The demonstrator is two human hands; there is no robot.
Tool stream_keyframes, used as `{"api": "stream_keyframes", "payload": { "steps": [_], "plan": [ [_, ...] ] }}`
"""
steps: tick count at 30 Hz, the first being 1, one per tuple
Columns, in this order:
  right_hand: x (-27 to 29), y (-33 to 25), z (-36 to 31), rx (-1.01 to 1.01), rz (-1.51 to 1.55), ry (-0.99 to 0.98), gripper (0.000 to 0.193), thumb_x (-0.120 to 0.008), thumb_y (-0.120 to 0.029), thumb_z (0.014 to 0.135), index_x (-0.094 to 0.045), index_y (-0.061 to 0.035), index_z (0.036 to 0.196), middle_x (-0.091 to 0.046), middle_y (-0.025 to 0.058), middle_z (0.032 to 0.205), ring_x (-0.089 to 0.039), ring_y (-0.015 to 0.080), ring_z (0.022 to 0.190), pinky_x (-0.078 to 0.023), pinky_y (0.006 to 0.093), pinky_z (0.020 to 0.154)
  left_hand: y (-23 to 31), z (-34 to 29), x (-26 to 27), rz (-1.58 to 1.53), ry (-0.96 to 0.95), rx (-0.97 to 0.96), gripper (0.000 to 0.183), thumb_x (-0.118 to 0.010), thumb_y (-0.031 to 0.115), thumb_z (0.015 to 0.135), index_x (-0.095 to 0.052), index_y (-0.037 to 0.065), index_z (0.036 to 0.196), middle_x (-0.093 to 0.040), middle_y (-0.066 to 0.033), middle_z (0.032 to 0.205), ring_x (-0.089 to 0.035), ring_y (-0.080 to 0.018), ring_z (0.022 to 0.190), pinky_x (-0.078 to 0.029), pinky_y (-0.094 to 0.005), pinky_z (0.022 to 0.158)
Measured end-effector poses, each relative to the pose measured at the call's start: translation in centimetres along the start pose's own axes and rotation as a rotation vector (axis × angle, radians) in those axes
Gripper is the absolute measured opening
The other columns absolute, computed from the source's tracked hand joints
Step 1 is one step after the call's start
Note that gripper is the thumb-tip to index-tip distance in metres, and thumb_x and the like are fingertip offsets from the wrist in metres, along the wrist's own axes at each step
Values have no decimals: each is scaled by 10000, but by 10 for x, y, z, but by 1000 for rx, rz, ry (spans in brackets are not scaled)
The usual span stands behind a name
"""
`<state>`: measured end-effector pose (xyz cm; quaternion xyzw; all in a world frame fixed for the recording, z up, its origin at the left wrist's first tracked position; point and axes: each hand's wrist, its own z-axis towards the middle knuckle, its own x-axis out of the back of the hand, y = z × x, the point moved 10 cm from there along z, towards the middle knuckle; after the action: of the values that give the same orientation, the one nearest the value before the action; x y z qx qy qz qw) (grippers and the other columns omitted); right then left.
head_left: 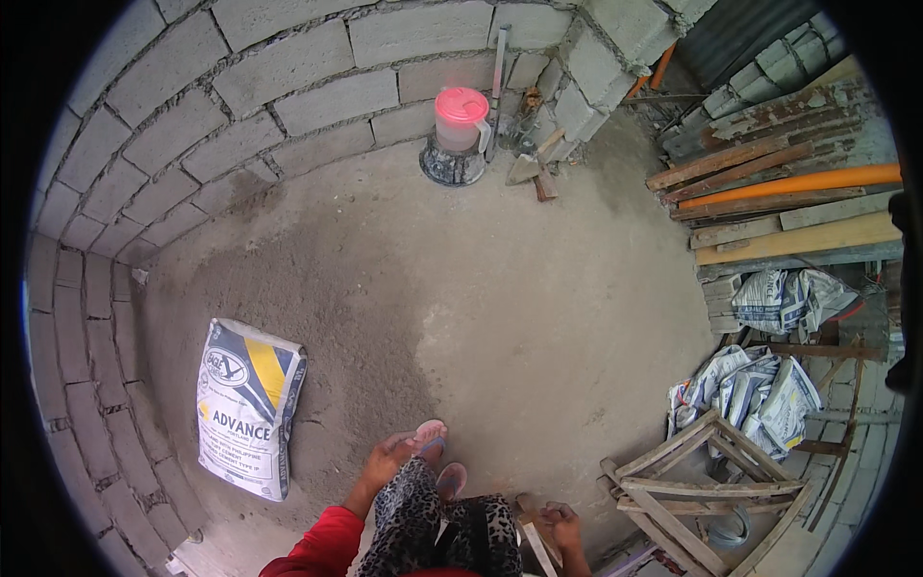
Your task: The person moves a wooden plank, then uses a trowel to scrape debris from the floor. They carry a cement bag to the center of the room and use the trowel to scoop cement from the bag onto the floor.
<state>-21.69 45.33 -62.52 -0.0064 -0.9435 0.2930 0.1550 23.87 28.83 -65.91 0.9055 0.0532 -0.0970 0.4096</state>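
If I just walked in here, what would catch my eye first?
Probably the full cement sack leaning at the foot of the block wall on the left, and the pink-lidded jug on a bucket far back. Close in, the left hand hangs by a sandalled foot, and the right hand touches a wooden piece.

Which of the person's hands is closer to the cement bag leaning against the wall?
Left. The left hand hangs just right of the cement bag; the right hand is much farther right, beside the wooden frame.

A bare concrete floor (500, 288) is enclosed by grey block walls (288, 67); planks (788, 202) are stacked at the right.
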Motion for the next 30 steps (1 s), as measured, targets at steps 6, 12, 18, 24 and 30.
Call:
{"api": "stream_keyframes", "payload": {
  "steps": [6, 12, 18, 24, 30],
  "plan": [
    [-6, -366, 229, 244, -319, -134, 245, -632, -210, 892, -662, -22, 1046, -716, 106, 972, -704, 205, 845, -514, 316, 760, 163, 120, -141, -74, -92, 2, 455, -618, 329, 956, -585, -7, 1262, -703, -116, 1082, -651, -164, 986, -476, -293, 851],
    [-111, -614, 566, 599, -1216, -100, 410, -692, -268, 785, -646, -26, 1113, -659, 215, 1106, -646, 394, 1019, -515, 435, 888, 72, 263, -108, -232, 453, 232, 504, -647, 338, 926, -568, -37, 1252, -705, -137, 1052, -673, -201, 927, -509, -332, 798],
    [-257, -863, 785, 1480, -1823, 267, 485, -661, -140, 787, -567, -35, 1251, -473, 149, 1405, -447, 272, 1310, -248, 500, 1145, 22, 235, -182, 47, 620, 632, 482, -591, 284, 948, -521, -72, 1266, -717, -167, 980, -715, -229, 848, -542, -303, 703],
    [-297, -878, 889, 1287, -2290, 264, 320, -510, -160, 925, -601, -122, 1229, -601, 33, 1127, -535, 208, 1135, -252, 570, 1071, 83, 282, -318, -131, 463, 638, 466, -598, 264, 973, -504, -30, 1322, -643, -171, 1167, -657, -209, 990, -517, -327, 858],
    [-283, -780, 861, 831, -2282, -387, 435, -626, -291, 842, -617, -78, 1222, -652, 219, 1158, -626, 284, 1122, -463, 458, 979, 147, 297, -325, -278, 635, 548, 559, -594, 400, 958, -516, -17, 1322, -651, -149, 1168, -629, -281, 1109, -470, -351, 962]
  ]
}}
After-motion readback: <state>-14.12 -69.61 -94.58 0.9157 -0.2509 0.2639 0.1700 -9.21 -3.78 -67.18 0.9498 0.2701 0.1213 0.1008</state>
